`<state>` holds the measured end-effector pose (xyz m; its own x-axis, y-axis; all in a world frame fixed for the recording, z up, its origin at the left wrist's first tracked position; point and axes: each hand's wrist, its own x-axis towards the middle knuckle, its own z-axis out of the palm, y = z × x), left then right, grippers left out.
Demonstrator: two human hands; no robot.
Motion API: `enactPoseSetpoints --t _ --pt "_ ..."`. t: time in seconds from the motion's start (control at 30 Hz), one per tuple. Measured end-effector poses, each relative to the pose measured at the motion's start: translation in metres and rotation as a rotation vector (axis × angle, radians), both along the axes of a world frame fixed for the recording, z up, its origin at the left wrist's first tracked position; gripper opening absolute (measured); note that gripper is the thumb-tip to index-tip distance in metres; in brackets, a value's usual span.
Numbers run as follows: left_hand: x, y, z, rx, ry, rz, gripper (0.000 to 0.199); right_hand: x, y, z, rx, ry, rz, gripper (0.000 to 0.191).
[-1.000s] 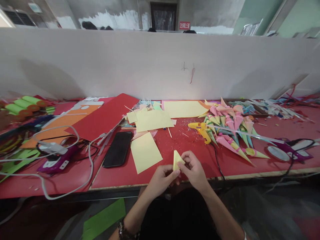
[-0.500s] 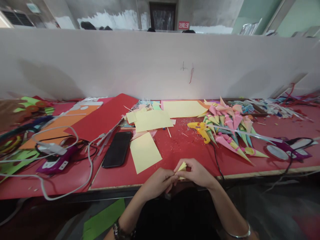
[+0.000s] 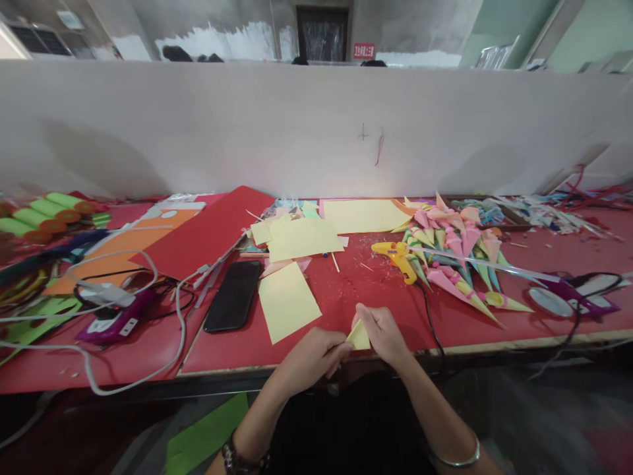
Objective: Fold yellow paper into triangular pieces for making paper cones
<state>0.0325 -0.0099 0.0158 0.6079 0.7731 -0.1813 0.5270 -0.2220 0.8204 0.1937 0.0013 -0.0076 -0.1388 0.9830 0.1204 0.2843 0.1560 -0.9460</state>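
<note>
Compared with half a second ago, my right hand [image 3: 383, 333] tips upward, its fingers now pointing away from me instead of curling over, and more of the folded yellow paper [image 3: 360, 336] shows between my hands. My left hand [image 3: 314, 359] stays almost where it was.

Largest of all, a white partition [image 3: 247, 132] stands across the back of the red tabletop [image 3: 346, 290]. Left of centre a big red sheet [image 3: 208, 231] lies at a slant; to the right is a heap of paper cones [image 3: 465, 244] in pink, yellow, green and blue. One loose yellow sheet [image 3: 289, 303] lies flat just ahead of my left hand, with a black phone [image 3: 232, 297] just beside it on the left. Past my right hand, a yellow glue gun [image 3: 397, 260] rests against the near side of the heap.

Both my hands are closed on the small folded paper, at the table's near edge: left fingertips pinch its left end, right thumb and fingers grip the other side. Those left fingers partly hide one another.
</note>
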Motion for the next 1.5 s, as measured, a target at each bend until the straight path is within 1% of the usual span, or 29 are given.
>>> enactPoseSetpoints --t 0.03,0.1,0.17,0.2,0.27,0.37,0.5,0.6,0.77,0.93,1.03,1.17,1.23,1.3,1.37,1.4,1.47,1.5 --pt "-0.001 0.000 -0.001 -0.001 -0.004 0.019 0.033 0.000 0.000 0.000 -0.047 0.071 0.001 0.051" --pt "-0.002 0.002 -0.004 0.011 -0.026 0.087 0.034 0.001 -0.001 0.000 -0.123 0.179 0.091 0.048" --pt "-0.002 0.004 -0.008 0.021 -0.066 0.167 0.036 0.000 -0.003 -0.001 -0.150 0.181 0.214 0.041" --pt "-0.001 0.005 -0.010 0.023 -0.090 0.197 0.037 -0.001 -0.005 -0.002 -0.147 0.152 0.245 0.039" --pt "0.001 0.005 -0.011 0.011 -0.137 0.224 0.037 -0.004 -0.006 -0.003 -0.130 0.101 0.229 0.037" --pt "0.004 0.004 -0.011 -0.020 -0.189 0.213 0.036 -0.006 -0.006 -0.004 -0.116 0.103 0.203 0.040" --pt "0.004 0.001 -0.010 -0.041 -0.197 0.254 0.035 -0.005 -0.005 -0.001 -0.164 0.144 0.284 0.034" --pt "0.003 0.000 -0.011 -0.071 -0.191 0.290 0.034 -0.002 -0.006 0.000 -0.184 0.130 0.318 0.034" --pt "0.002 0.000 -0.009 -0.131 -0.141 0.334 0.042 0.002 -0.007 0.000 -0.143 0.050 0.268 0.038" --pt "0.001 0.001 -0.009 -0.061 -0.093 0.338 0.046 0.001 -0.006 0.000 -0.115 0.045 0.208 0.033" --pt "-0.004 0.000 -0.012 0.018 -0.059 0.297 0.045 -0.001 -0.003 -0.002 -0.131 0.067 0.216 0.034" --pt "-0.022 -0.001 -0.011 0.195 0.046 0.238 0.038 0.004 0.007 -0.006 -0.200 0.120 0.305 0.036" --pt "-0.034 -0.001 -0.012 0.313 0.109 0.269 0.030 0.008 0.014 -0.007 -0.209 0.092 0.330 0.036" --pt "-0.048 -0.001 -0.017 0.468 0.170 0.337 0.023 0.011 0.023 -0.008 -0.215 0.049 0.313 0.036" --pt "-0.060 -0.001 -0.026 0.633 0.271 0.376 0.030 0.013 0.031 -0.010 -0.223 0.033 0.237 0.036" --pt "-0.065 -0.001 -0.032 0.705 0.336 0.385 0.039 0.014 0.034 -0.011 -0.223 0.039 0.189 0.039" --pt "-0.072 -0.005 -0.041 0.805 0.460 0.380 0.056 0.014 0.039 -0.014 -0.200 0.075 0.088 0.049" --pt "-0.075 -0.007 -0.045 0.829 0.505 0.363 0.061 0.015 0.039 -0.015 -0.181 0.099 0.045 0.053"
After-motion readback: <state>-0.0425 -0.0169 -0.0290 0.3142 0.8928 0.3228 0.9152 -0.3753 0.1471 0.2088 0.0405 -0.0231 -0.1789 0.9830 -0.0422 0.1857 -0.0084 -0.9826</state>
